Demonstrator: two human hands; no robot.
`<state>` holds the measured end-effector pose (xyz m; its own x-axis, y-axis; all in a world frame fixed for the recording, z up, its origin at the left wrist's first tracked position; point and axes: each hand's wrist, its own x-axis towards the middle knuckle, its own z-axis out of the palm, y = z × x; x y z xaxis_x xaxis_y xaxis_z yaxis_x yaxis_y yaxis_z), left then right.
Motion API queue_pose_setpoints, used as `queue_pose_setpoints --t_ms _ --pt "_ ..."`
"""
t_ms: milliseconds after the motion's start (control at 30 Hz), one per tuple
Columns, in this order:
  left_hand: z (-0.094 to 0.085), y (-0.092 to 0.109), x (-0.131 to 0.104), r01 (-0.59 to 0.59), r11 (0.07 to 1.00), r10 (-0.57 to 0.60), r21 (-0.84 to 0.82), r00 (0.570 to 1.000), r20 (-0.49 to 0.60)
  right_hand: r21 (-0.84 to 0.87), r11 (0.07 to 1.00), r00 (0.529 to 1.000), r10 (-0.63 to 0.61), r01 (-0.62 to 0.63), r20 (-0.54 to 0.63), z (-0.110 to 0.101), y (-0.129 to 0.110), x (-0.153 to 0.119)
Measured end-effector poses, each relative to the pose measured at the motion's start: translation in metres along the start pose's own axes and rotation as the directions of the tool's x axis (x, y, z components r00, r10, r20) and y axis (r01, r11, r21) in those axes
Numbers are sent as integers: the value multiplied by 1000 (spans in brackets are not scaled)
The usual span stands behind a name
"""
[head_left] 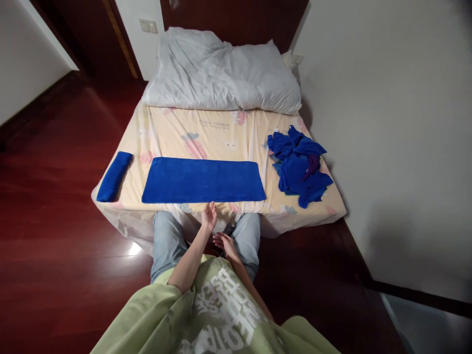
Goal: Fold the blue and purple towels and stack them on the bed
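Note:
A blue towel (204,181) lies flat as a long rectangle across the near part of the bed. My left hand (209,215) is at the middle of its front edge, palm turned up and fingers loosely bent; whether the fingertips touch the cloth is hard to tell. Lower down, between my knees, my right hand (224,242) hovers with its fingers stretched out to the left, holding nothing. Left of the flat towel sits a rolled blue towel (115,177). On the right is a crumpled heap of blue cloths (300,164) with a dark purple piece (312,166) among them.
The bed (214,132) has a pale yellow patterned sheet, and a bunched white quilt (224,73) lies at its far end. A white wall (391,137) runs along the right. Dark red floor (66,206) shows on the left. My legs (167,241) are against the bed's front.

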<state>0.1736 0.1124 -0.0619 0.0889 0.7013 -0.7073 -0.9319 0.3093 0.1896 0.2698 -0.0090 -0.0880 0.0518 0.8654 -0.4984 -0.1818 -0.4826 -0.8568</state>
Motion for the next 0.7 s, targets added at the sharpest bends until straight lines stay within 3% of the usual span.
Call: queue_pose_setpoints --t_ms 233,300,367,467,567,633,700 --pt "11 3 17 -93 976 84 -196 995 -51 3 1000 999 29 -29 -12 -8 -2 0" --pt "9 2 22 -86 970 77 -227 996 -48 2 1000 1000 -11 11 -23 -14 -21 8" --pt "6 0 26 -92 971 81 -221 995 -57 -19 997 996 -80 79 -27 -18 -54 27" --pt "3 -3 32 -105 974 89 -201 992 -86 -135 972 981 -196 192 -16 -15 -124 79" --pt "2 -5 37 -114 969 89 -221 989 -120 -327 870 930 -347 368 124 2 -193 155" --pt "0 -6 41 -110 965 79 -238 987 -138 -448 778 898 -382 440 219 19 -228 211" --pt "-2 -7 46 -95 962 58 -255 987 -149 -569 691 895 -346 446 281 39 -249 265"
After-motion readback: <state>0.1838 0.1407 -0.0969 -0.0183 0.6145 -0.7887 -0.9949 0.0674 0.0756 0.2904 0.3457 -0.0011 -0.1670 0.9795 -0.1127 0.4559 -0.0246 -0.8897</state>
